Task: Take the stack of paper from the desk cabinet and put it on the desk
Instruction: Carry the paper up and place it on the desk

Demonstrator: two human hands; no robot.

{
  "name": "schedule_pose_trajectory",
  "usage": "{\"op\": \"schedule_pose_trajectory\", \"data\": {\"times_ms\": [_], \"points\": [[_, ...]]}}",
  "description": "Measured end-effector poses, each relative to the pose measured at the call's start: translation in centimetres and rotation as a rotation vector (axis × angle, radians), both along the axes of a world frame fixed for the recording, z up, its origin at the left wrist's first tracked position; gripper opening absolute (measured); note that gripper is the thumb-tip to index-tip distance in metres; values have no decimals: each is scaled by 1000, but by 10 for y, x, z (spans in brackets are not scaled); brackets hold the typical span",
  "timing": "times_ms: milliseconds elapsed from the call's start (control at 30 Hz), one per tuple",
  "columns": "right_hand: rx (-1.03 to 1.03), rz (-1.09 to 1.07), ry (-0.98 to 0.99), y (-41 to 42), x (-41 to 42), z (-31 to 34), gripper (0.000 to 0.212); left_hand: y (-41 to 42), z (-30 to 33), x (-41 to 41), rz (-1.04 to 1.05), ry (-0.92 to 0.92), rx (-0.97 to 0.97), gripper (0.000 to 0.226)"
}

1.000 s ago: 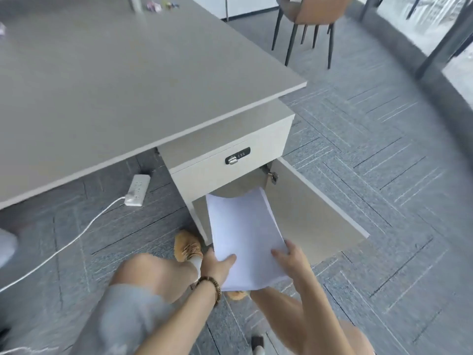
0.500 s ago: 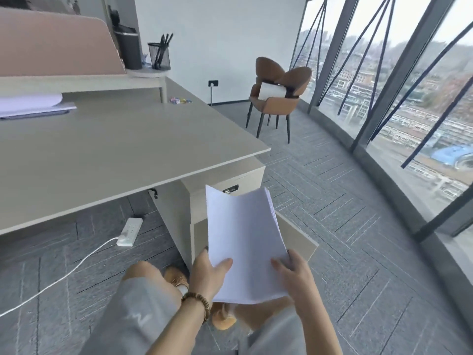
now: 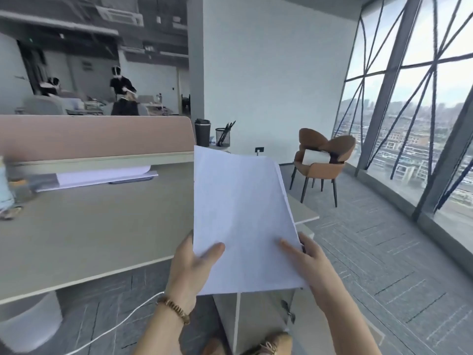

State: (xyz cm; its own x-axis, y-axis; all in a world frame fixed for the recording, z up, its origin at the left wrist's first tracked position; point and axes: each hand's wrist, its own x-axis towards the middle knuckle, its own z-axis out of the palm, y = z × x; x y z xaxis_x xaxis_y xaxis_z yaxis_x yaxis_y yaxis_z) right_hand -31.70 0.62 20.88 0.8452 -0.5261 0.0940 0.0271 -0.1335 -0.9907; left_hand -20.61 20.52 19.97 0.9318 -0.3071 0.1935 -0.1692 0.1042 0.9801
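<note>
Stack of paper, grasped at its near corners by our left hand and right hand, is held in the air above the bench's right end. We should swing it left, lower it flat, then release evenly.

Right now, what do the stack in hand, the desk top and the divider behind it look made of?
Stack of paper: thin white sheets, matte, edges fanned and bowing.
Desk top: looks like beige laminate board, smooth with a dull sheen and a pale edge band.
Divider: pinkish-brown, soft matte, probably fabric-covered; too blurred to be sure.
</note>
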Motion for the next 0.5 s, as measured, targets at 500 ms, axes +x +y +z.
{"op": "schedule_pose_trajectory", "data": {"times_ms": [500], "points": [[-59, 90, -53, -51, 210, -6, 16, -36, -7, 170, 62, 6, 42, 34]]}}
